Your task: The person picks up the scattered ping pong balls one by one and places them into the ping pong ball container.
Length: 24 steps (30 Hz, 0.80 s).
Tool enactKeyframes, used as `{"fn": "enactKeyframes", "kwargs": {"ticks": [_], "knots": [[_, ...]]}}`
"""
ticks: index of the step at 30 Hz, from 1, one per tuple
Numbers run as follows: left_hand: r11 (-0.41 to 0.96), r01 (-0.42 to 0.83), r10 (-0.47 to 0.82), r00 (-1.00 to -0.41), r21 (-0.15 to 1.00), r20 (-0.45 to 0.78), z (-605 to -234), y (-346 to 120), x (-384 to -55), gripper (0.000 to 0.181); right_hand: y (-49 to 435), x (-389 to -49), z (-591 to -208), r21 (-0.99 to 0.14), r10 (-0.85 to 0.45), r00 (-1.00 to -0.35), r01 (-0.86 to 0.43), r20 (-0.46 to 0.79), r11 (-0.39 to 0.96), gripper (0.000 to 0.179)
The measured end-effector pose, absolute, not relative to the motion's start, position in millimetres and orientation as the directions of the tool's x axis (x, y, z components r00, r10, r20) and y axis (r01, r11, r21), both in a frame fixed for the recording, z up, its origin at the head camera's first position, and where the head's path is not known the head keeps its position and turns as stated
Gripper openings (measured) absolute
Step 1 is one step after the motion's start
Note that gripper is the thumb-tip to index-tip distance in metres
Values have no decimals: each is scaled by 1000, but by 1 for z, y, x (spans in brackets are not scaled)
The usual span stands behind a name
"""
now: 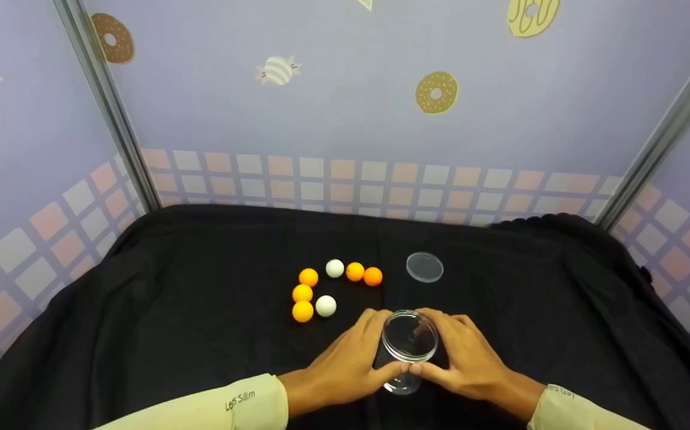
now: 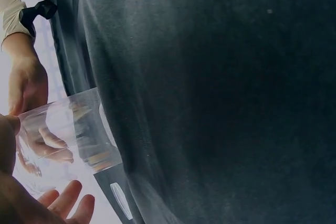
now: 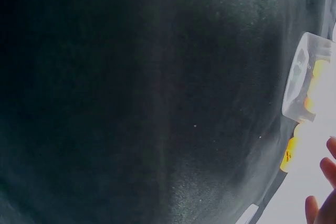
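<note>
A clear, round plastic jar (image 1: 409, 337) stands on the black cloth near the front, its round mouth facing up toward the head camera. From the left side my left hand (image 1: 354, 361) holds it, and from the right my right hand (image 1: 470, 358) does the same. Both thumbs meet at the near side just under the rim, with fingers round the sides. In the left wrist view the jar (image 2: 63, 135) lies between the two hands. Orange balls show through the jar wall (image 3: 299, 82) in the right wrist view.
Beyond the jar, toward the right, a clear round lid (image 1: 425, 267) lies flat. Several orange balls (image 1: 302, 293) and two white balls (image 1: 326, 306) sit left of the jar. Patterned wall panels (image 1: 345, 113) enclose the back and sides of the cloth-covered table (image 1: 219, 298).
</note>
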State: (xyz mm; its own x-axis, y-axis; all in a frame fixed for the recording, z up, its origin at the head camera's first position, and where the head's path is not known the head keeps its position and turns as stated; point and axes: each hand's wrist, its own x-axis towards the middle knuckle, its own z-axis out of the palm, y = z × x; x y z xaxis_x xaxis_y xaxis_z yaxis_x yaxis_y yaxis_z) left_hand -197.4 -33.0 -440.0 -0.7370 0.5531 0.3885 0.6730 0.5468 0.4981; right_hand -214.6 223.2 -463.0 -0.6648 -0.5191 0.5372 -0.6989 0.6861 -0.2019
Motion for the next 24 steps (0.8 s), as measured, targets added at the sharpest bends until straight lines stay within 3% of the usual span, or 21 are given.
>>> {"fn": "enactKeyframes", "kwargs": {"ticks": [16,24], "knots": [[546,666,554,-742,508,378,-441,-37,-197,71,223,-215,-468,-196,-516,-635,-719,575,667,84],[588,669,557,-742,454,373,-435,-50,-197,76,224,-215,-469,-187,-512,-613,-731,602,656,85]]}}
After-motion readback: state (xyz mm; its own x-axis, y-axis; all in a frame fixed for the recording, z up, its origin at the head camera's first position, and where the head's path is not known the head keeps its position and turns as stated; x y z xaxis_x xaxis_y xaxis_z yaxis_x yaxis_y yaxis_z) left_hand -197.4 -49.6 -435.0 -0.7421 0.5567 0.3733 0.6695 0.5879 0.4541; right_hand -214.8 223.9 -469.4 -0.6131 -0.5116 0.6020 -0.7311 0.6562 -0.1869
